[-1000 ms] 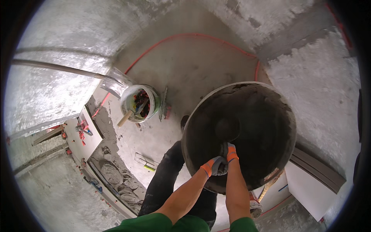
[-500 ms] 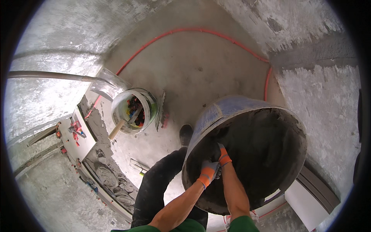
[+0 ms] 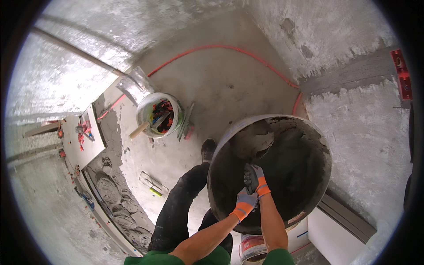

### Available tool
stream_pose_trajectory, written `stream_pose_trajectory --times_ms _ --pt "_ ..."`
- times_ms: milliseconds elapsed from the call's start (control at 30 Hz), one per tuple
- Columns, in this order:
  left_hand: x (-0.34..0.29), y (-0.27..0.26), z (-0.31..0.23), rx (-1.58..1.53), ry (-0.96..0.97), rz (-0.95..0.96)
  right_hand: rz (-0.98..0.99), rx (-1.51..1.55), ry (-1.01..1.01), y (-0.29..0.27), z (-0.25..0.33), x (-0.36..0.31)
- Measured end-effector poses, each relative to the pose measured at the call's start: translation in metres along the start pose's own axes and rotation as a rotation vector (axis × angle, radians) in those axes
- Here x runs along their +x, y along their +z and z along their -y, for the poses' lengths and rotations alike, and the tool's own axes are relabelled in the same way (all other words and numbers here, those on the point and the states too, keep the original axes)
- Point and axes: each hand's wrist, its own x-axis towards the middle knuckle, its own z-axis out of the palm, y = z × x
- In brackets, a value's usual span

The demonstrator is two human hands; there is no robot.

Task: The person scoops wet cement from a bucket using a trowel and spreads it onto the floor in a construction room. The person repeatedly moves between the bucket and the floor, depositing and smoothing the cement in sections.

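Orange-cuffed gloves [image 3: 245,207] cover both hands: L hand [image 3: 247,198] and R hand [image 3: 255,176] are together, R ahead, closed on a muddy scoop [image 3: 251,140], grip mostly hidden. Scoop's inside a big round tub [image 3: 321,152] w/ dark wet mortar [image 3: 291,163]. Bucket [image 3: 177,119] w/ red & black bits to L; trowel [image 3: 155,191] w/ green grip on floor [image 3: 207,97] nr leg [image 3: 176,212]; red hose [image 3: 225,46] beyond.

Dark mortar [image 3: 293,176] in round tub [image 3: 320,143]
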Motion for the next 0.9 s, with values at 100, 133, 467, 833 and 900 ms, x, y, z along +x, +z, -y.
stream_pose_trajectory --times_ms 100,133,467,833,900 --pt "-0.022 -0.003 0.025 0.118 0.202 -0.070 0.142 0.064 -0.025 0.008 -0.013 -0.034" --pt "-0.033 -0.005 0.034 0.170 0.246 -0.062 0.183 0.066 -0.043 0.014 -0.020 -0.047" --pt "-0.217 -0.036 0.111 0.145 0.553 0.080 -0.120 -0.503 -0.316 0.084 -0.136 -0.244" --pt "-0.332 -0.319 0.160 -0.202 0.634 -0.041 -0.028 -0.879 -0.381 0.250 -0.429 -0.191" --pt "-0.352 -0.416 0.159 -0.136 0.564 -0.027 0.058 -0.892 -0.235 0.300 -0.496 -0.156"
